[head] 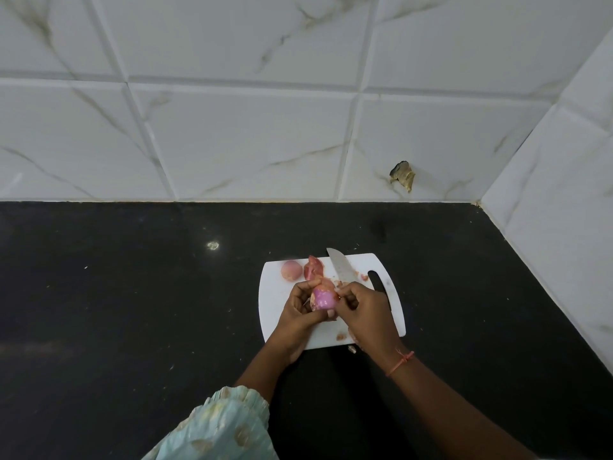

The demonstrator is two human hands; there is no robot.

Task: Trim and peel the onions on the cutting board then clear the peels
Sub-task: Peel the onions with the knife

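A white cutting board (277,303) lies on the black counter. My left hand (300,313) grips a purple, partly peeled onion (323,299) just above the board. My right hand (365,310) pinches skin at the onion's right side. A knife (340,265) lies on the board behind my hands, its blade pointing away and its black handle (378,282) partly hidden by my right hand. An unpeeled pinkish onion (291,270) sits at the board's far left corner. Beside it lies a heap of reddish peel (313,267).
Small peel scraps (341,336) lie near the board's front edge and one (352,349) on the counter (132,293) just off it. Marble-look tiled walls rise behind and to the right, with a chipped hole (403,175) in the back wall.
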